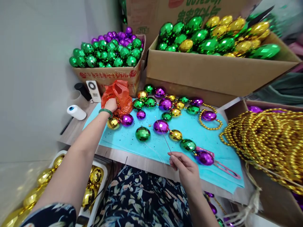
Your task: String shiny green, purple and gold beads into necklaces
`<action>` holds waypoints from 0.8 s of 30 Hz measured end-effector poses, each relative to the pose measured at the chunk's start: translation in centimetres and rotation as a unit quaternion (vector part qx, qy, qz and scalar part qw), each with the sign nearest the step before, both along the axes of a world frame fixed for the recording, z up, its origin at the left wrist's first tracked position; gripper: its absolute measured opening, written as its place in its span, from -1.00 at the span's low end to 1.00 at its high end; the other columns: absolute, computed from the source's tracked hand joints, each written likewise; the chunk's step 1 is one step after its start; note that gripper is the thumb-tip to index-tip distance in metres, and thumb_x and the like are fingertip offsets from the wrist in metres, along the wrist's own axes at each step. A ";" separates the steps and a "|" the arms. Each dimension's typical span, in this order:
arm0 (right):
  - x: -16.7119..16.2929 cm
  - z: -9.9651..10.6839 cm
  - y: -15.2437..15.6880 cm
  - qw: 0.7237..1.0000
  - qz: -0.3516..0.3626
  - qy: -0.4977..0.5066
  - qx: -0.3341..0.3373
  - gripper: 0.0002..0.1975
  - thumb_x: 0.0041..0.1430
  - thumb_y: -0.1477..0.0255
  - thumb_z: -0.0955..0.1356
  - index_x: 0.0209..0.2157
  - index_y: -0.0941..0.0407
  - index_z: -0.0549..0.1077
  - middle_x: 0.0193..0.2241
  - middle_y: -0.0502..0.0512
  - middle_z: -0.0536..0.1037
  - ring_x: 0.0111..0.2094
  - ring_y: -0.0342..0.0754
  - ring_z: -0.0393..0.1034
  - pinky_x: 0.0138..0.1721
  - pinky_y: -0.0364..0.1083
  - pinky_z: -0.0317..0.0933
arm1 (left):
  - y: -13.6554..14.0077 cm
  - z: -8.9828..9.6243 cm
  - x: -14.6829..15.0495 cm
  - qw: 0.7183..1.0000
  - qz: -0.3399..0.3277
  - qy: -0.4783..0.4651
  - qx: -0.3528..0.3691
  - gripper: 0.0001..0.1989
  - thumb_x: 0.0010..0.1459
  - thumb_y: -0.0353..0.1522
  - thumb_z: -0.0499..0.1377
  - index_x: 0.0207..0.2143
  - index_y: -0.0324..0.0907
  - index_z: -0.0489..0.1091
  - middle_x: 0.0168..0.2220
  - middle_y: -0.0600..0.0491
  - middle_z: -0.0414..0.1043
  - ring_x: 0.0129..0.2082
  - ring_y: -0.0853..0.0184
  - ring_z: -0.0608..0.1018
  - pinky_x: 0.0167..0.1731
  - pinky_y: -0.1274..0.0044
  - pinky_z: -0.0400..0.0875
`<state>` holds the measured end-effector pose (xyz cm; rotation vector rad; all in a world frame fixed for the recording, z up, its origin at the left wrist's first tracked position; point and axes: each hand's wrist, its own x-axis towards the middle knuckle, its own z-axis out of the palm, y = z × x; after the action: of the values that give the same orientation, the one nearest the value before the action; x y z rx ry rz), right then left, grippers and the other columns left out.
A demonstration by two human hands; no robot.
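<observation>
My left hand [111, 104], a green bangle at its wrist, reaches into a red plastic bag [124, 107] with small gold beads inside; its fingers are hidden there. Between thumb and fingertips, my right hand [184, 166] pinches a long thin needle [165, 138] that points up and left across a purple faceted ball [161, 126]. A loose green ball [143, 134] lies left of the needle, close to a pale thread [153, 149]. To the right, a gold ball [175, 135], a green ball [187, 145] and another purple ball [204, 157] run in a row.
Two cardboard boxes of balls [213, 67] [111, 73] stand behind the blue cloth [221, 164]. Gold bead strands [267, 142] heap at the right. A white thread spool [76, 112] lies at the left. Pink-handled snips [228, 170] rest near the front edge.
</observation>
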<state>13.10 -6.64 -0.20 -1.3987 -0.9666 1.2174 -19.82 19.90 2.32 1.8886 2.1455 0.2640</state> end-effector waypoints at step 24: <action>-2.7 0.7 0.6 0.989 0.020 -0.104 0.107 -0.83 0.06 0.37 0.36 -0.39 0.13 0.59 -0.62 0.02 0.45 -0.58 -0.15 0.31 -0.54 -0.19 0.21 | -13.9 3.4 5.8 0.634 0.025 -0.768 -0.086 -0.77 -0.05 -0.42 0.31 -0.28 -0.31 0.49 -0.39 -0.04 0.53 -0.44 0.41 0.55 -0.47 0.63 0.42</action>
<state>10.35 -6.05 0.53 -1.3575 -1.2384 0.9758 -13.98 5.95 5.76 0.6949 0.8650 1.1065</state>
